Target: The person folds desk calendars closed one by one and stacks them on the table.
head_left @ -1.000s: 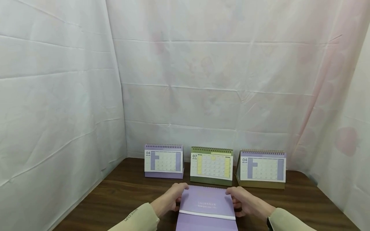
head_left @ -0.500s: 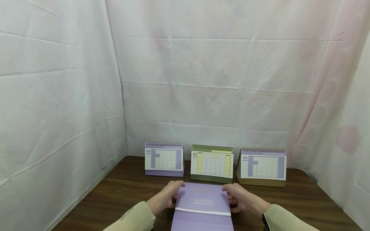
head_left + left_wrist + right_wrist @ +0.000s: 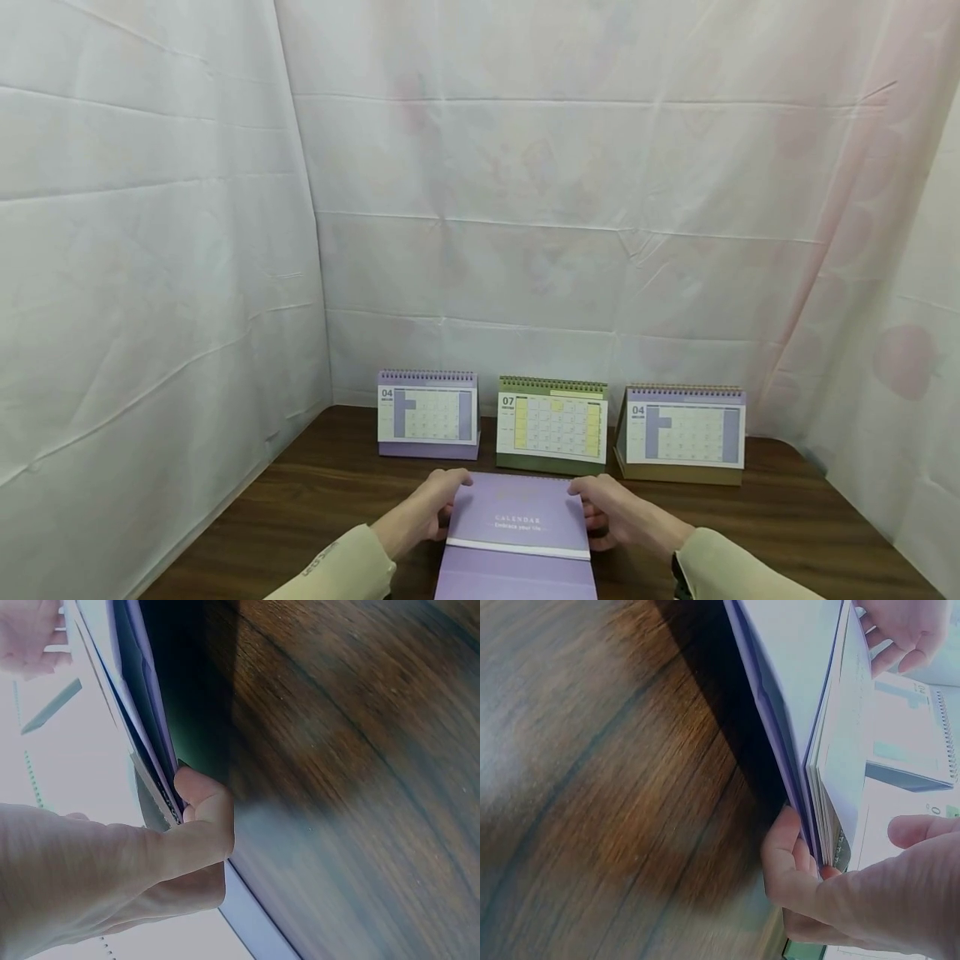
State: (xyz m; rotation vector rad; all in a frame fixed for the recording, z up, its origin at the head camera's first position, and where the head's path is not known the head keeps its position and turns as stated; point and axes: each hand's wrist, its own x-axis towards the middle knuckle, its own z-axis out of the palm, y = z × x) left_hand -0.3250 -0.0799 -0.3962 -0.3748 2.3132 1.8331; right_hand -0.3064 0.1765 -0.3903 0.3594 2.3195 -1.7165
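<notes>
A purple desk calendar (image 3: 517, 518), its cover lettered CALENDAR, is held by its spiral-bound end between my two hands, with its lower flap stretching toward me past the bottom of the head view. My left hand (image 3: 429, 507) grips the left corner, thumb on top and fingers at the side. At the opposite corner my right hand (image 3: 613, 510) does the same. Its fingers (image 3: 784, 851) curl around the calendar's lower edge in the right wrist view. Seen from the left wrist, the layered pages and purple backing (image 3: 154, 712) stand on edge, partly covered by my fingers.
Three tent-style calendars stand in a row behind: a purple one (image 3: 428, 450) at left, a green one (image 3: 551, 461) in the middle, and a purple-and-brown one (image 3: 678, 473) at right. A pale curtain (image 3: 480, 192) surrounds the dark wooden table (image 3: 300, 500).
Both hands have shifted slightly left, carrying the purple calendar with them. Its cover lettering shows more sharply now. The three standing calendars keep their places.
</notes>
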